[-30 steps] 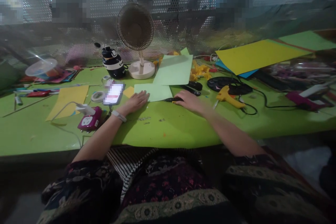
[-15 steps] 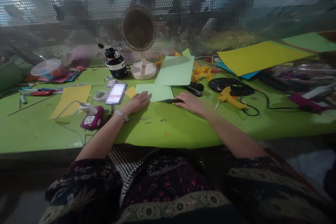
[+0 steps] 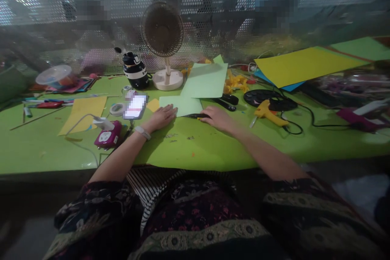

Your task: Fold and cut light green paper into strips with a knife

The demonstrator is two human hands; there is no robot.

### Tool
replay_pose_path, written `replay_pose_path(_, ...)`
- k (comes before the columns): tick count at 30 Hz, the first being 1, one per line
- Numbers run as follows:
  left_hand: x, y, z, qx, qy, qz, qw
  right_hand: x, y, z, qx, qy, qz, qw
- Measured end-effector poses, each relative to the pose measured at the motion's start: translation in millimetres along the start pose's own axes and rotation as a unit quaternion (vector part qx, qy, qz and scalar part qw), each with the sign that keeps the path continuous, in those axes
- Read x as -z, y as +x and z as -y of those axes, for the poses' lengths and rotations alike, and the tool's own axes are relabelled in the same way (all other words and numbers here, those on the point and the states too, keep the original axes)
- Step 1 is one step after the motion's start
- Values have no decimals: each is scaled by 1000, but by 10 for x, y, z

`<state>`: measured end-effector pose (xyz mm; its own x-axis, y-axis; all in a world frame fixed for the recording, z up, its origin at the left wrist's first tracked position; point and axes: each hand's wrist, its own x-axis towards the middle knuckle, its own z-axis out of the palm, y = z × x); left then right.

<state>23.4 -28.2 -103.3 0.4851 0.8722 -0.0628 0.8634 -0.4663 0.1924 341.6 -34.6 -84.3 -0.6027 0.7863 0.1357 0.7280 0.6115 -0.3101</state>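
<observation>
My left hand [image 3: 162, 117] lies flat, fingers stretched out, on the left part of a pale green sheet of paper [image 3: 185, 106]. In my right hand [image 3: 217, 118], closed, is a slim black pointed tool [image 3: 193, 115] with a bit of yellow on it; its exact kind is hard to make out. The tool's tip points left along the sheet's near edge. A larger pale green sheet [image 3: 205, 80] lies just behind. Partly beneath that sheet is a black stapler [image 3: 229, 101]. Small dark scraps [image 3: 170, 136] lie on the green table before my hands.
A fan [image 3: 167, 79] and a black bottle [image 3: 136, 76] stand at the back. Left are a phone [image 3: 135, 107], a tape roll [image 3: 117, 109] and a purple plug adapter [image 3: 107, 135]. Right are a yellow glue gun [image 3: 269, 114], a black palette [image 3: 256, 97] and large yellow paper [image 3: 304, 67].
The whole view has shifted slightly. Both hands stay in nearly the same places, the left flat on the paper and the right around the black tool.
</observation>
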Motion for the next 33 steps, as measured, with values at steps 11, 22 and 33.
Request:
replay_pose_path(11, 157, -48, 245, -13, -29, 8, 999, 17, 10, -100, 8, 6, -3, 1000)
replay_pose_path(22, 105, -13, 311, -9, -20, 11, 1000, -26, 30, -77, 35, 17, 7, 999)
replay_pose_path(33, 137, -16, 253, 1, -16, 15, 1000, -90, 183, 133, 42, -1, 17, 999)
